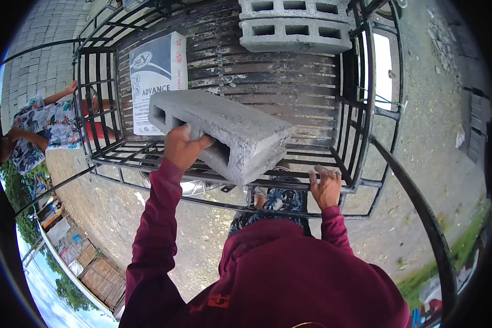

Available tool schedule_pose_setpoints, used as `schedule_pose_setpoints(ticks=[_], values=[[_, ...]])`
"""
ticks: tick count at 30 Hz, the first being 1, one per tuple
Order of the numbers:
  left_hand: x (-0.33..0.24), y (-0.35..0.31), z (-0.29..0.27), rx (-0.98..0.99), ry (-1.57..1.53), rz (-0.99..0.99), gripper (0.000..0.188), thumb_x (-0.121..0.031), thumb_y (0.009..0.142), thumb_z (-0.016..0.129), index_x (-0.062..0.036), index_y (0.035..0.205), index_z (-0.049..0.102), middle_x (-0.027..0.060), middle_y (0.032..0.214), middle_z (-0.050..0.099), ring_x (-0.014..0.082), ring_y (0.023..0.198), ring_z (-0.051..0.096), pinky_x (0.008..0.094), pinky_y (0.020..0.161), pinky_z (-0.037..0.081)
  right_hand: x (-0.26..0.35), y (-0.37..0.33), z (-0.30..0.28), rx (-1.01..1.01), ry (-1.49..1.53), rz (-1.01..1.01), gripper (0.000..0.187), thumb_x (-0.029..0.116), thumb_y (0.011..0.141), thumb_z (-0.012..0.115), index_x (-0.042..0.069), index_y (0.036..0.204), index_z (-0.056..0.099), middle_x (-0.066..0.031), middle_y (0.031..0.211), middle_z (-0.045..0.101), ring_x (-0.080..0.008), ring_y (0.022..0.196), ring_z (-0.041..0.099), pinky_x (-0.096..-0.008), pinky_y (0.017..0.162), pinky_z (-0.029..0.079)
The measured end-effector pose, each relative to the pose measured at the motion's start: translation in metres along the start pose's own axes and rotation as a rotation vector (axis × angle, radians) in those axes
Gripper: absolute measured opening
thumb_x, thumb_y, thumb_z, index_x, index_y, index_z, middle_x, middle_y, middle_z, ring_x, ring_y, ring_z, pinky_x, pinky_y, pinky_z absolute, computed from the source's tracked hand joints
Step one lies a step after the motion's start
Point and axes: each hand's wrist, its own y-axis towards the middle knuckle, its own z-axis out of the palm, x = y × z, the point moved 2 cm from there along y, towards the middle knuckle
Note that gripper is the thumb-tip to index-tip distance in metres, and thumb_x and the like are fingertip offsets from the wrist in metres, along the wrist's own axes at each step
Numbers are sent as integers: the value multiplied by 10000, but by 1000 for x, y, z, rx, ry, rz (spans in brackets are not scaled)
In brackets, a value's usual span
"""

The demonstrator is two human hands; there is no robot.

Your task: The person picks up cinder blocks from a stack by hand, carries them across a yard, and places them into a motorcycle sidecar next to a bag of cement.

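Observation:
My left hand (183,146) grips a grey concrete hollow block (229,117) by its web, with fingers in the hollows. The block is tilted above the near rail of a metal-framed cargo bed (284,82) with wooden slats. Part of a white and blue cement bag (153,71) lying on the slats is hidden behind it. To the right, my right hand (327,186) is closed over the bed's black near rail (306,174) close to its corner. Two more hollow blocks (295,21) sit side by side at the bed's far right, their hollows facing me.
Black metal railings (366,109) surround the bed, and dark bars slant past on both sides. A person in a floral shirt (49,126) stands at the left, a hand on the frame. Many blocks are stacked (35,71) at the far left. Gravel ground (104,202) lies below.

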Motion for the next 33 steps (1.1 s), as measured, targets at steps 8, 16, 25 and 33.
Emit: schedule_pose_setpoints(ticks=[8, 16, 25, 33], values=[[20, 188, 150, 90, 263, -198, 584, -492, 675, 732, 46, 893, 668, 221, 931, 672, 345, 889, 638, 379, 811, 483, 12, 12, -1, -44, -79, 161, 252, 300, 763, 678, 89, 897, 640, -102, 872, 674, -296, 809, 618, -393, 767, 427], [-17, 227, 267, 64, 339, -333, 548, -505, 715, 644, 8, 904, 693, 234, 956, 669, 343, 977, 618, 431, 944, 392, 22, 42, 12, -130, 201, 334, 164, 208, 817, 659, 69, 903, 663, -111, 884, 684, -305, 832, 639, -405, 791, 450], [70, 187, 145, -519, 58, 131, 342, -263, 790, 707, -1, 1003, 655, 163, 868, 680, 308, 858, 642, 394, 792, 493, 62, 244, 67, -219, -115, 70, 447, 423, 850, 609, -6, 977, 629, -197, 947, 637, -331, 930, 571, -473, 939, 325], [172, 234, 142, -31, -149, -241, 589, -450, 697, 769, 49, 983, 643, 170, 900, 688, 259, 831, 661, 355, 761, 495, 73, 287, 100, -17, -169, 175, 576, 526, 799, 599, -49, 782, 611, -199, 759, 636, -340, 826, 594, -463, 938, 312]])
